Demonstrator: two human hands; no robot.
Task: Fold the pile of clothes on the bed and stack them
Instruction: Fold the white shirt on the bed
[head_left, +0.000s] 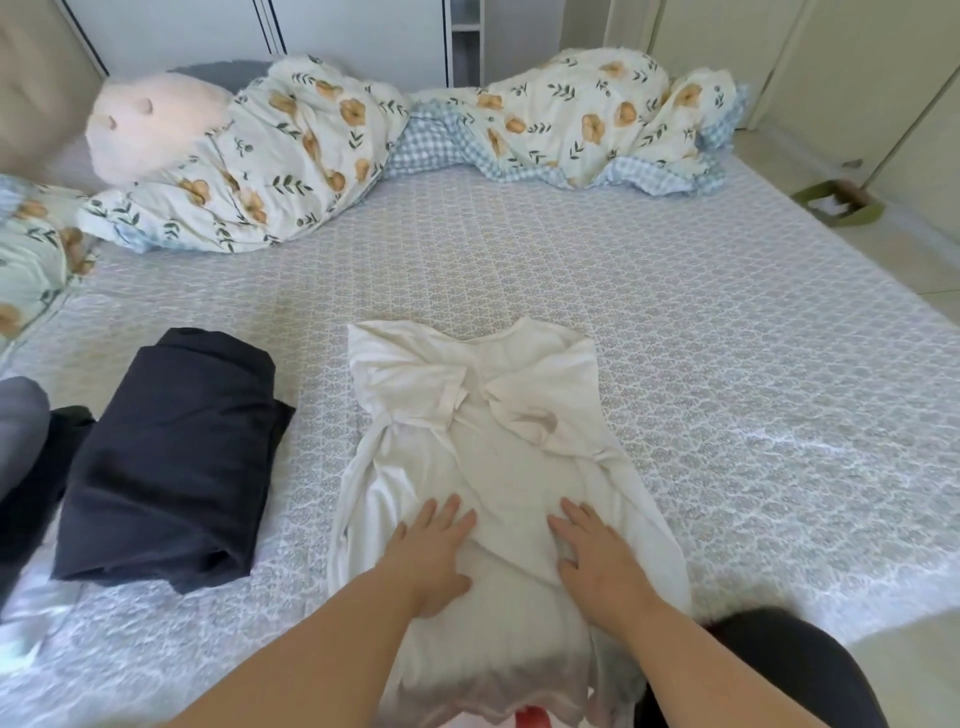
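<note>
A white shirt (483, 415) lies spread lengthwise on the bed (727, 338), its sleeves folded in over the back. My left hand (434, 556) rests flat on its lower part with straight fingers. My right hand (592, 558) lies flat beside it, also on the shirt, a short gap between the two. To the left lies a folded dark navy garment (171, 467). More dark and grey clothes (26, 457) lie at the left edge, partly cut off.
A bunched floral duvet (363, 140) and a pale plush toy (150, 124) lie along the far side of the bed. A floral pillow (31, 260) is at the far left. A green box (839, 208) stands on the floor to the right.
</note>
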